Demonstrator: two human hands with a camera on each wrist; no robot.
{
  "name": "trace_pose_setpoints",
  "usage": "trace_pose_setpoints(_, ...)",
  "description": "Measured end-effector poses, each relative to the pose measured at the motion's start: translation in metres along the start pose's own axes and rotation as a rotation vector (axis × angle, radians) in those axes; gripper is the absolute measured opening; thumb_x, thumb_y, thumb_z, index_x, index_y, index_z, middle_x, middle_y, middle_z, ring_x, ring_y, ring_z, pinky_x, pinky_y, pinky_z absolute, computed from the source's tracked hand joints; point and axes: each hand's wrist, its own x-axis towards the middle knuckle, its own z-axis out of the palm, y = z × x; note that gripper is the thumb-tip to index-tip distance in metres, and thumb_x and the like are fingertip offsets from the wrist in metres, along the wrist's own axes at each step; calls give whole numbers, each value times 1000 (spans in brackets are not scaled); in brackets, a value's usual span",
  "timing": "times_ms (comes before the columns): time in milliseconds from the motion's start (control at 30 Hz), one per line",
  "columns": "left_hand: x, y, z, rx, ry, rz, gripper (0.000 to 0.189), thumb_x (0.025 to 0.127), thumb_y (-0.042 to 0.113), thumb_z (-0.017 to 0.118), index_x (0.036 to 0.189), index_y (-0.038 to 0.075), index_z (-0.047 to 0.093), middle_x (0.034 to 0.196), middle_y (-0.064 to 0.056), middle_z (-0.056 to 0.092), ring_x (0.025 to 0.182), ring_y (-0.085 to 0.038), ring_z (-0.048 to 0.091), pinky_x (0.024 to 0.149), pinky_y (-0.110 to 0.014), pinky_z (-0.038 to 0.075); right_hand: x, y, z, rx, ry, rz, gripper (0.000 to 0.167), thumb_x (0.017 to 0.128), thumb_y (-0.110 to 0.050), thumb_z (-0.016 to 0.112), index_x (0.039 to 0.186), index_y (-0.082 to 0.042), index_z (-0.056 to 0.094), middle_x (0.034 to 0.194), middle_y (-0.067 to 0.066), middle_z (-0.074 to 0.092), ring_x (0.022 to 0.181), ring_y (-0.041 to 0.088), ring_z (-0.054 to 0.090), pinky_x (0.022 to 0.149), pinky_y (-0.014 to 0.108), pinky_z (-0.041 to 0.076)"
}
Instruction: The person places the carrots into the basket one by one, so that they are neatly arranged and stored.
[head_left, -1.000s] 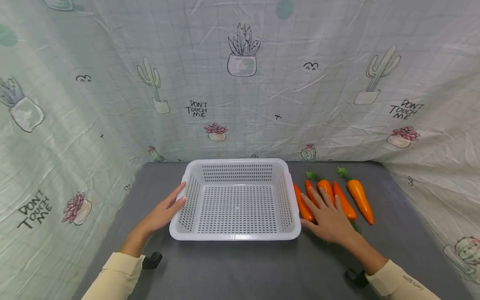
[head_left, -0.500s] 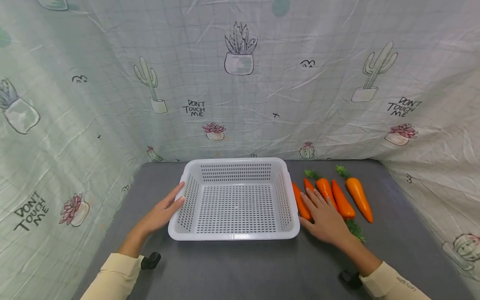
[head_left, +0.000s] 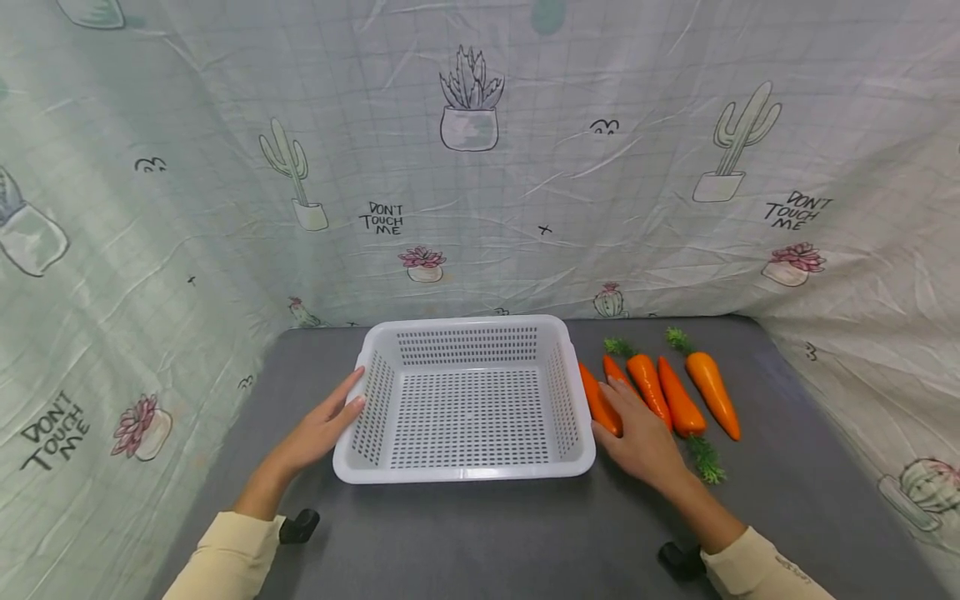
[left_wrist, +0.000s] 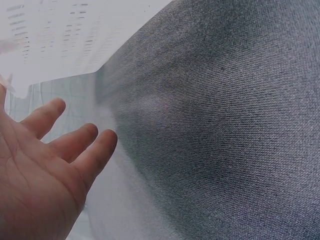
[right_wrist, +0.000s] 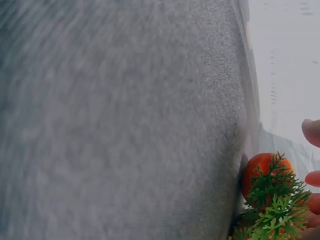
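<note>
A white perforated plastic basket [head_left: 468, 417] stands on the grey table. My left hand [head_left: 318, 433] is at its left side, with thumb and index fingertips right at the rim. In the left wrist view, the other fingers [left_wrist: 85, 145] extend loosely and hold nothing. My right hand [head_left: 641, 437] is beside the basket's right wall, fingers bent down over the carrots nearest it. One orange carrot [head_left: 597, 402] lies along the basket, close to the thumb. In the right wrist view, a carrot's blunt end [right_wrist: 255, 172] and green leaves [right_wrist: 277, 210] sit beside the parted fingers.
Several more carrots lie to the right, among them a red-orange one [head_left: 681, 400] and an orange one [head_left: 712, 392] farthest out. Leafy tops [head_left: 703, 458] point toward the front. A patterned cloth [head_left: 525, 167] hangs behind the table [head_left: 480, 533] and along its sides.
My right hand has moved left across the carrots toward the basket, and its spread fingers have drawn together and bent. More of the right-hand carrots now shows. My left hand stays at the rim.
</note>
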Motion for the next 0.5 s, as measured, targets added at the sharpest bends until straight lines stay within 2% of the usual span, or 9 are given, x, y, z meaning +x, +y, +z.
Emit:
trace_pose_setpoints(267, 0, 0, 1, -27, -13, 29, 66, 114, 39, 40, 169, 20, 11, 169, -26, 27, 121, -32, 67, 98, -41, 51, 3, 0, 0, 89, 32, 31, 67, 95, -25, 75, 153, -2, 49, 158, 22, 49, 146, 44, 46, 113, 64, 40)
trace_pose_setpoints(500, 0, 0, 0, -30, -10, 23, 66, 113, 41, 41, 169, 23, 10, 170, -25, 26, 126, -35, 65, 101, -48, 50, 4, -5, 0, 132, 104, 34, 61, 93, -19, 77, 146, 2, 56, 147, 26, 59, 129, 46, 61, 104, 63, 49)
